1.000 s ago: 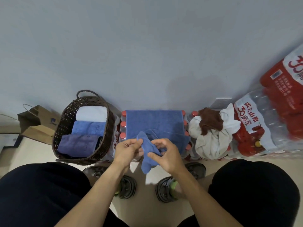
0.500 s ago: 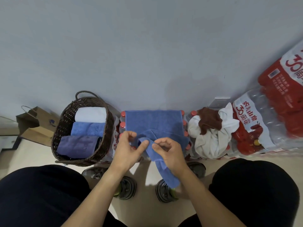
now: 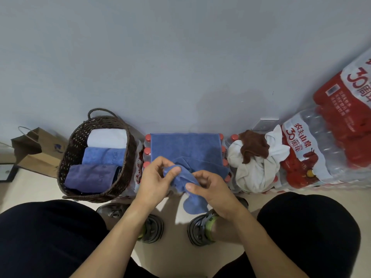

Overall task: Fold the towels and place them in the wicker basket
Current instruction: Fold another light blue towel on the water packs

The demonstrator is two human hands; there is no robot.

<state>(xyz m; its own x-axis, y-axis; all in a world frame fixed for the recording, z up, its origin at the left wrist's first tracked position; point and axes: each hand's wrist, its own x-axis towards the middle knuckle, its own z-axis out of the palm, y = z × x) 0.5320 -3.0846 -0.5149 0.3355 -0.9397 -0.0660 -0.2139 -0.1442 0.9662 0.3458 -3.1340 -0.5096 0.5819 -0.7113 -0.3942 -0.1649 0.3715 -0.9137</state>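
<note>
Seen from above, the left hand (image 3: pixel 155 178) and right hand (image 3: pixel 210 187) both pinch a soft blue towel (image 3: pixel 186 155), its near corner bunched and drooping, its far part flat over bottled water. Far left, a dark oval wicker basket (image 3: pixel 68 155) holds three folded towels (image 3: pixel 100 157); far right lies a crumpled white-and-brown cloth heap (image 3: pixel 255 165).

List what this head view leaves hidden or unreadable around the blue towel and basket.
- Blue towel: its near corner is hidden by both hands.
- Wicker basket: anything beneath its three folded towels is covered.
- Heap of unfolded towels: count unclear, they overlap.
- Bottle pack: cut off by the right edge.
</note>
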